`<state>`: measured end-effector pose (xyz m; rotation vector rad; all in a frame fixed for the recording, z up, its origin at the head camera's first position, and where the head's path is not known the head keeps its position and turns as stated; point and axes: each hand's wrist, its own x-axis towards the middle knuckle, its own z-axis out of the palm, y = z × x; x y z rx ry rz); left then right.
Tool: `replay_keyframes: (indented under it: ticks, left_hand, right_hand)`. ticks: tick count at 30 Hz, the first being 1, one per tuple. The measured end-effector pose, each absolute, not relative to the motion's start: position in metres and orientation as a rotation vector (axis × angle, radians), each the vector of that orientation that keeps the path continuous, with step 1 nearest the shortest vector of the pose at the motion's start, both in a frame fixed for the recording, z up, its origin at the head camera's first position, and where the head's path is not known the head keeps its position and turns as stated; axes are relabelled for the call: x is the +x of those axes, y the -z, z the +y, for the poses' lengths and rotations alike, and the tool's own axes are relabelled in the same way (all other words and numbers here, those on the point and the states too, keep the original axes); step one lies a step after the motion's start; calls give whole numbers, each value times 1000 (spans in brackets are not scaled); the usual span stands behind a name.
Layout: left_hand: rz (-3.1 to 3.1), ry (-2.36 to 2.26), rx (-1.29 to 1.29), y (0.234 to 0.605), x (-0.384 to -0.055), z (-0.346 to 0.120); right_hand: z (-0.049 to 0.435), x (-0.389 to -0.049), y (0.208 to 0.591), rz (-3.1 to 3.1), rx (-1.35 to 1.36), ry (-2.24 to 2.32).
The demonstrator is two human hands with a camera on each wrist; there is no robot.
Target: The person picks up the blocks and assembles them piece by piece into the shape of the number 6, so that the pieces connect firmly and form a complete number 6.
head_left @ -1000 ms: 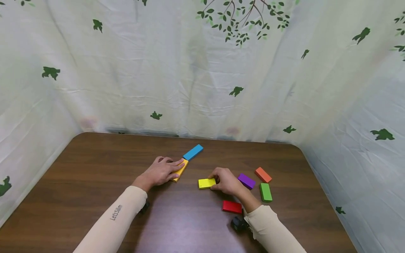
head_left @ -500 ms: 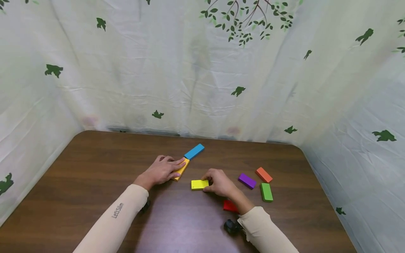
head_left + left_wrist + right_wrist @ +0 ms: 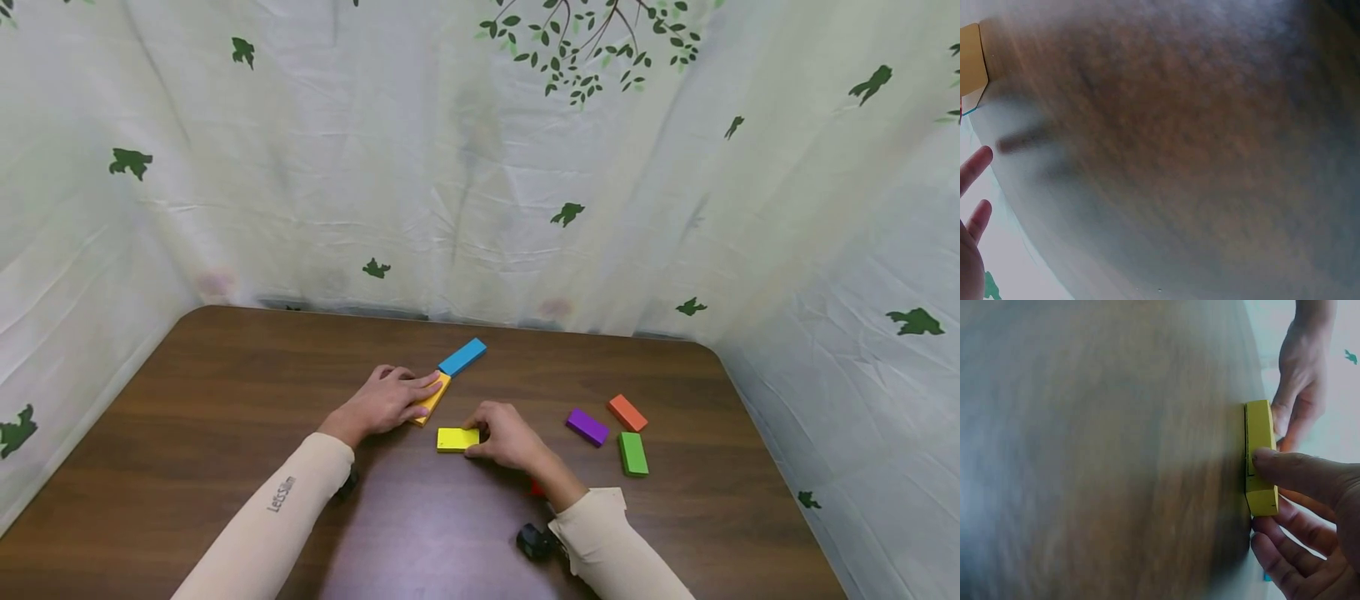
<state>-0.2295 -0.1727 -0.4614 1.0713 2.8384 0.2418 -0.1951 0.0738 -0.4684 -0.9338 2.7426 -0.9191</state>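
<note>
1. The yellow block (image 3: 458, 439) lies flat on the brown surface (image 3: 225, 392), near the middle and a little toward me. In the right wrist view (image 3: 1259, 456) it shows edge-on.
2. My right hand (image 3: 504, 434) pinches the yellow block at its right end — a finger curls over the top and the other fingers (image 3: 1279, 559) sit below it.
3. Just to the far left lies the orange-yellow block (image 3: 432, 398), slanted, close to the yellow one but apart from it.
4. My left hand (image 3: 387, 401) rests flat on the orange-yellow block, fingers straight and pressing its top; only the fingertips (image 3: 975, 169) show in the left wrist view.
5. The blue block (image 3: 462, 357) lies at the far end of the orange-yellow one, end to end along the same slant.
6. Off to the right, well apart from my hands — a purple block (image 3: 587, 427), an orange block (image 3: 627, 412) and a green block (image 3: 633, 454), all flat.
7. A sliver of a red block (image 3: 537, 488) peeks out beside my right wrist.
8. A leaf-printed white curtain (image 3: 465, 167) hangs around the surface.
</note>
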Motion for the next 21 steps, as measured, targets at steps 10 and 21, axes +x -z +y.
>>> replay_keyframes:
  ticks: [10,21]
  left_hand:
    - [2836,-221,1069,461,-230,-172]
    - [2829,-222,1069,461,-229,-172]
  right_hand:
    - [57,-193,470,2739,-933,921]
    - [45,-192,475,2746,-884,956]
